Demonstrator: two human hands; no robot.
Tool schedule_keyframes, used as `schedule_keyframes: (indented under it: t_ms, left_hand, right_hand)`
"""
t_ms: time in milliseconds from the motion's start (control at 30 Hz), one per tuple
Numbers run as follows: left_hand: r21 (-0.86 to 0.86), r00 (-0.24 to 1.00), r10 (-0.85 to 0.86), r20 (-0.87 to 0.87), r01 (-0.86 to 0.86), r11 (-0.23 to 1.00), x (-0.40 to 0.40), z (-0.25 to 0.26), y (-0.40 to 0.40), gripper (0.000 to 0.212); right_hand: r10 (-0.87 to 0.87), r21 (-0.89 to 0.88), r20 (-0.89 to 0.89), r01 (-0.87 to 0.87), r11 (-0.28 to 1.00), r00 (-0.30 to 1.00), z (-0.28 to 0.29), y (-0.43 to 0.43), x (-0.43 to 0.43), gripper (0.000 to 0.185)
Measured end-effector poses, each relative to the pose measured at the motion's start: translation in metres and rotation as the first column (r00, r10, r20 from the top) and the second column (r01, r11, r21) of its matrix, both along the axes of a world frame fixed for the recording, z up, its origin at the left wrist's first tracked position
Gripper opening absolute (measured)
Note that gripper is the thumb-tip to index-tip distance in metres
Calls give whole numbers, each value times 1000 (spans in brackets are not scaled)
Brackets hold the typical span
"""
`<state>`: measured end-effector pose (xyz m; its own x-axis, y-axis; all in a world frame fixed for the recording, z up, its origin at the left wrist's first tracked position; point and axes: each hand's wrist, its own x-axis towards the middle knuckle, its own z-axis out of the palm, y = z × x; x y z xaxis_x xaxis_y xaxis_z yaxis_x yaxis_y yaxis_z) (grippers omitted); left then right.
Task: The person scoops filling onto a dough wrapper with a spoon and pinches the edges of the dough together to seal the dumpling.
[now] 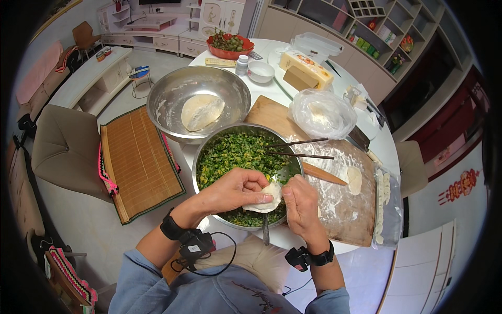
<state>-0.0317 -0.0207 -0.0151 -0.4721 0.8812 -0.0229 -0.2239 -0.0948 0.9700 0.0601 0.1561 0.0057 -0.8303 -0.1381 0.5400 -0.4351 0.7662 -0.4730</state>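
Observation:
Over the near side of a steel bowl of chopped greens and yellow bits (239, 155), my left hand (231, 190) holds a folded dumpling wrapper (264, 198) between thumb and fingers. My right hand (301, 202) is at the wrapper's right edge with its fingers curled; whether it pinches the dough is hard to tell. A spoon handle (266, 231) sticks out over the bowl's near rim, below the dumpling. Two dark chopsticks (310, 156) rest across the bowl's right rim. On the floured wooden board (341, 219) lie a tapered rolling pin (323, 174) and a flat dough wrapper (354, 180).
A larger steel bowl (164, 94) holds a dough lump (202, 112). A plastic bag (323, 114) lies on the board's far part, beside a cleaver (359, 138). Shaped dumplings (379, 208) line a tray at the right edge. Farther back stand a red fruit bowl (229, 49) and a white bowl (261, 72).

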Motion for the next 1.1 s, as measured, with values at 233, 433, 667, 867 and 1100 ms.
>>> schedule_keyframes:
  t_ms: [233, 433, 667, 867, 1100]
  left_hand:
    - [35, 998, 55, 21, -56, 998, 2, -3, 1, 17]
    - [47, 996, 72, 58, -75, 996, 6, -2, 4, 15]
    - [85, 994, 93, 61, -98, 992, 6, -5, 6, 17]
    - [94, 980, 175, 93, -184, 978, 10, -2, 6, 20]
    - [76, 980, 197, 33, -199, 977, 11, -3, 7, 22]
  right_hand:
    - [-74, -44, -33, 73, 996, 997, -3, -2, 3, 17]
    - [-52, 26, -73, 54, 998, 996, -5, -7, 1, 11]
    - [-117, -54, 18, 118, 992, 993, -6, -6, 2, 11]
    - [-76, -27, -43, 75, 997, 996, -11, -8, 2, 11]
    - [-112, -121, 7, 112, 986, 994, -11, -10, 1, 13]
